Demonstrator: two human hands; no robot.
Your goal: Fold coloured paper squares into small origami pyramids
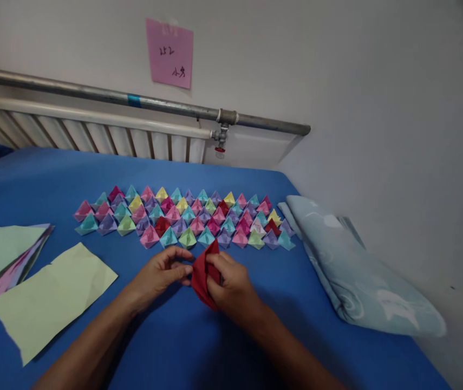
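Note:
A piece of red folded paper [201, 276] is held up above the blue tabletop in front of me. My right hand [231, 279] grips it from the right, with the thumb and fingers tucked into its fold. At its left edge, the thumb and fingertips of my left hand [164, 271] pinch the corner, while the index finger arches above the thumb. Just beyond both hands stand several rows of small folded paper boats [188, 238] in pink, teal, purple, yellow, green and red.
A loose pale yellow-green sheet [56, 298] lies left of my forearm, beside a stack of coloured paper [4, 254]. On the right, a folded light blue cloth [349, 271] rests against the wall. Behind the blue table [52, 184] are a radiator [101, 135], a metal pipe and a pink note [170, 62].

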